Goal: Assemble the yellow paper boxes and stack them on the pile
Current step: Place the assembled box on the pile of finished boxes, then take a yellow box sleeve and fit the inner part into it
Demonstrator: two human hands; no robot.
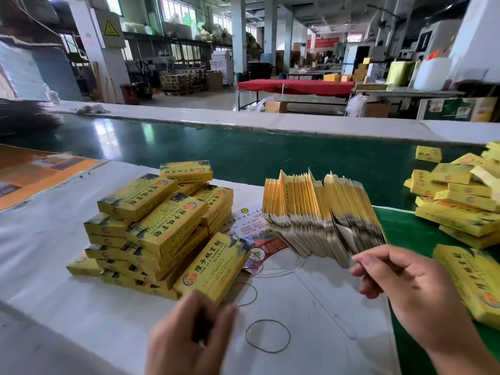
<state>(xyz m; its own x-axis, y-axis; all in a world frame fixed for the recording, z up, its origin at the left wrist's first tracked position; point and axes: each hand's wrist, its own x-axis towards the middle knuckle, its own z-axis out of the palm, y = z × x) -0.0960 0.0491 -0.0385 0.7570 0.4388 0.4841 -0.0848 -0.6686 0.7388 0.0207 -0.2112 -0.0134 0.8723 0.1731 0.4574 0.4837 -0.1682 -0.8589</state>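
A pile of assembled yellow boxes (151, 226) stands on the white table at centre left. One assembled yellow box (213, 269) leans against the pile's near right side. My left hand (189, 336) is just below that box's near end, blurred, with loosely curled fingers that grip nothing I can see. A fanned row of flat yellow box blanks (319, 212) stands on edge at centre right. My right hand (400, 288) reaches in from the right. Its fingertips touch the nearest blank at the row's near end, and the fingers are apart.
Two rubber bands (267, 335) lie on the white table sheet (54, 266) near my hands. Printed leaflets (259, 239) lie under the blanks. More yellow boxes (460, 207) are heaped at the right on a green mat. A dark green conveyor belt (243, 150) runs behind.
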